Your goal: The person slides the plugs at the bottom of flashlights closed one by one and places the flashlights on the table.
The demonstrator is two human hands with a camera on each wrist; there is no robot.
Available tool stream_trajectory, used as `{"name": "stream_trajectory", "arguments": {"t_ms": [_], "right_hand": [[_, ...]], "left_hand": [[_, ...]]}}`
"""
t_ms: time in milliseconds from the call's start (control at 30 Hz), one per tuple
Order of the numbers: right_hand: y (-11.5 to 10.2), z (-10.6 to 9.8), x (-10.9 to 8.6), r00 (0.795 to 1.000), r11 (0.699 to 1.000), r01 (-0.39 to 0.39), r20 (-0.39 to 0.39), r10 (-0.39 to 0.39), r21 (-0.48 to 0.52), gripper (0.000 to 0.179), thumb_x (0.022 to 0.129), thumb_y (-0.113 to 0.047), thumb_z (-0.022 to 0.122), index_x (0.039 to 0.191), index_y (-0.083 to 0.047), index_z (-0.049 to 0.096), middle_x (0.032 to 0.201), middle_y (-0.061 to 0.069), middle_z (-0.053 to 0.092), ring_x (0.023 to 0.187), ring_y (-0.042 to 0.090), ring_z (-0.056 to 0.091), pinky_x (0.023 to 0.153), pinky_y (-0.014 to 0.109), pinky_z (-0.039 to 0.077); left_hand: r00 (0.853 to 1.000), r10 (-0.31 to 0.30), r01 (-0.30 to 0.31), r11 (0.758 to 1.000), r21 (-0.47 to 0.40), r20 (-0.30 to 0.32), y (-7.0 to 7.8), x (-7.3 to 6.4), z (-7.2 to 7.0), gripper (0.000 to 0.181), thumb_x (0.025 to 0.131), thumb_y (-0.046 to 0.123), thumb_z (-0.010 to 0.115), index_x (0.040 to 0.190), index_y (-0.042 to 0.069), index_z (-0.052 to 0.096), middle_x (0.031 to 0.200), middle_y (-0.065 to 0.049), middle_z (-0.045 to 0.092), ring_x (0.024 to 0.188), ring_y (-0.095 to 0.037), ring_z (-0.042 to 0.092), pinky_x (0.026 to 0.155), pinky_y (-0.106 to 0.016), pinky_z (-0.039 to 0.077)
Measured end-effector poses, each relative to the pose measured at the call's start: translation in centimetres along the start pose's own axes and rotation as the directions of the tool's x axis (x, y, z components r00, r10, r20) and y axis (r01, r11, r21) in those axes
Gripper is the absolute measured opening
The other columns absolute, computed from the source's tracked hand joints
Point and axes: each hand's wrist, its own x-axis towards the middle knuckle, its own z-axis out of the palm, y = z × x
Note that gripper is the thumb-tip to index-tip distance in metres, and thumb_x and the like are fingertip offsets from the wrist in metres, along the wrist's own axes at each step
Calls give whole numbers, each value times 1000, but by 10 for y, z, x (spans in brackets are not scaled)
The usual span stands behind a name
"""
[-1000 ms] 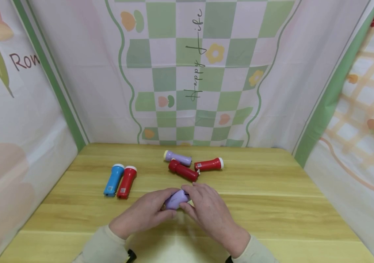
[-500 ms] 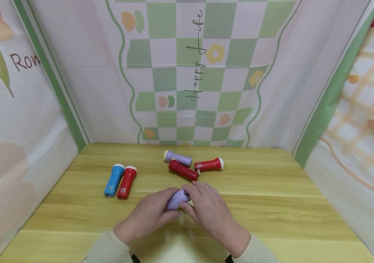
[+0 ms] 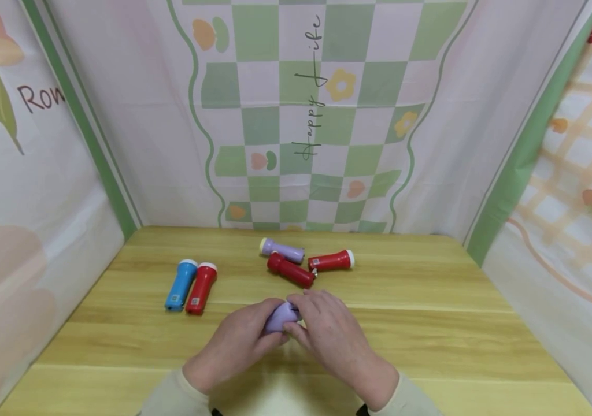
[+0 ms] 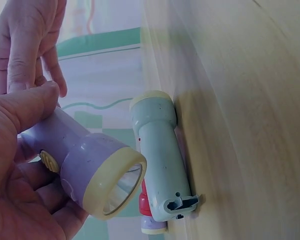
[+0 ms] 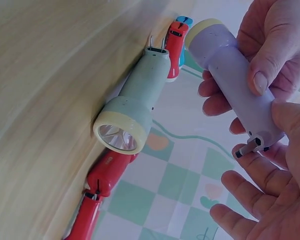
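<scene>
A purple flashlight [image 3: 281,318] with a pale yellow head ring is between my hands at the middle of the table's near side. My left hand [image 3: 236,338] grips its body, thumb on one side and fingers on the other. With thumb and fingers, my right hand [image 3: 335,332] pinches the tail end. A small metal piece with a dark tip sticks out of that tail [image 5: 255,142] in the right wrist view, beside my right fingers. Close behind lies a pale green flashlight [image 4: 162,150] on the table, two metal prongs out at its tail; my hands hide it in the head view.
Beyond the hands lie a dark red flashlight [image 3: 291,270], another purple flashlight [image 3: 282,251] and a bright red flashlight [image 3: 330,260]. A blue flashlight [image 3: 181,285] and a red flashlight [image 3: 202,289] lie side by side at left. Printed curtains [image 3: 171,115] enclose the wooden table [image 3: 431,323].
My left hand has shifted slightly right, towards the right hand, and the purple flashlight's visible body has turned a little. The right hand and the flashlights lying on the table stay in place.
</scene>
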Motion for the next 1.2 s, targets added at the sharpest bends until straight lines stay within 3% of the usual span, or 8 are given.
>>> {"name": "stream_trajectory", "arguments": {"t_ms": [200,567,1033,1200], "right_hand": [[-2,-2,1,1000,1000,5,-8,-5,14,45,91,-33,82,126,-9,67,108,2,74,103,18,70,94,39,59],[-3,-3,2,998,999,21,-64,-18,48,46,91,-33,81,126,-7,66,113,3,74,104,18,70,89,37,61],[-2,-4,0,987,992,60,-158,-42,111,47,104,-45,60,127,-5,68,112,5,74,99,17,70,81,33,62],[-1,-4,-1,987,991,64,-157,-45,119,44,103,-43,64,127,-6,68,113,4,74,100,17,70,82,34,62]], "left_hand": [[999,-15,15,1000,-14,-29,2,-2,1,42,101,37,70,136,14,63,120,1,71,102,-8,64,91,-36,60],[988,4,-3,1000,11,-154,7,-6,4,40,97,32,76,132,13,67,120,-1,69,104,-8,62,89,-33,59],[971,33,-30,999,15,-238,12,-7,6,44,92,29,82,131,11,69,117,-3,74,103,-9,67,88,-33,61],[961,55,-50,998,24,-272,12,-10,8,44,91,26,83,129,9,70,113,-3,75,98,-9,68,84,-33,61]]}}
